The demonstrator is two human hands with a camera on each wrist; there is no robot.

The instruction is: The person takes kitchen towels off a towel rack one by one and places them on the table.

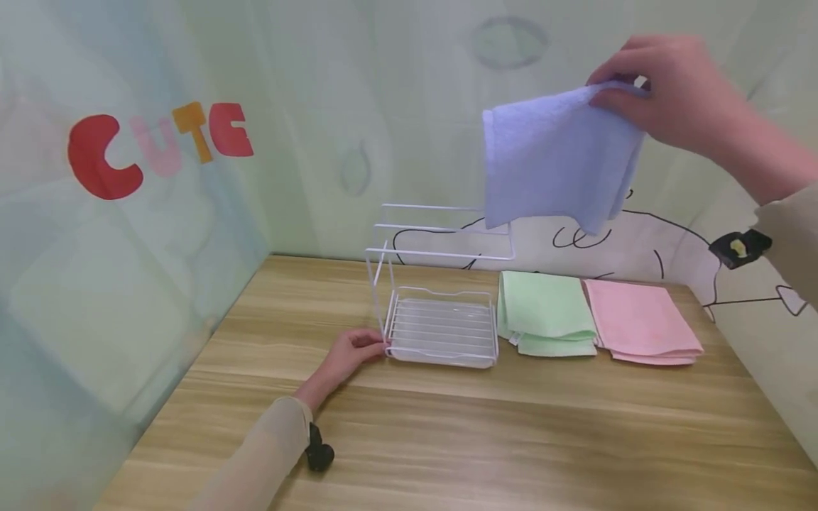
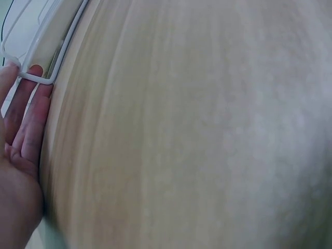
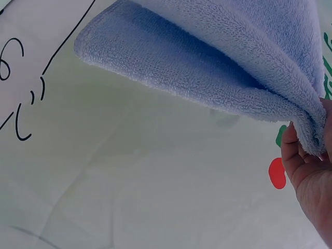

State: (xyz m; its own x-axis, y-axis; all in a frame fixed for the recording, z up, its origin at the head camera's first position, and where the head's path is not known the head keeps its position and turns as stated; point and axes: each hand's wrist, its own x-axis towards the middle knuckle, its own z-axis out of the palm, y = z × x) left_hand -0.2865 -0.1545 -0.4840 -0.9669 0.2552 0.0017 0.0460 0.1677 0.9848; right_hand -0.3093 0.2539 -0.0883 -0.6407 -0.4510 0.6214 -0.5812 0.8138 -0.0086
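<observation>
My right hand (image 1: 671, 92) pinches a folded blue towel (image 1: 556, 156) by its upper right edge, high above the table. The towel hangs down in the air, and in the right wrist view its terry layers (image 3: 207, 67) bunch at the fingers. A white wire rack (image 1: 441, 253) with top bars and a shallow tray (image 1: 441, 355) in its base stands near the back of the table. At the rack's front left corner, my left hand (image 1: 348, 355) holds the wire. In the left wrist view, thumb and fingers (image 2: 33, 124) lie around that wire corner.
A folded green towel (image 1: 549, 312) lies just right of the rack, and a folded pink towel (image 1: 645, 319) lies beside it. The wood-grain table (image 1: 447, 440) meets a fabric backdrop (image 1: 319, 142) behind. Red, pink and orange letters (image 1: 105, 156) decorate the left side.
</observation>
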